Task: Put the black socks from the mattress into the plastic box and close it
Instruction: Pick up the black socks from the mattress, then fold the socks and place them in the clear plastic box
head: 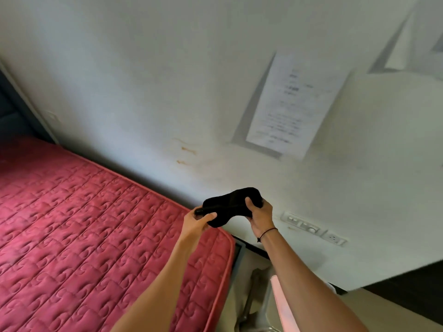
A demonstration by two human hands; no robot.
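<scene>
Red mattress (84, 224) lies lower left, wall behind. Both hands, left (197, 220) and right (260, 215), pinch opposite ends of the socks (231, 204), held aloft, long axis left-right. Box not visible.

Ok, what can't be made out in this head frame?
- Plastic box: nowhere in the head view, so open or closed is unknown.
- Black socks: bunched between left hand and right hand; count unclear.
- Paper notice on the wall: text motion-blurred.
- Pink item: cut by the bottom edge, behind the right forearm.

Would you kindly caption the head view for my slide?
Both hands, left and right, hold black socks above the red mattress corner.
</scene>
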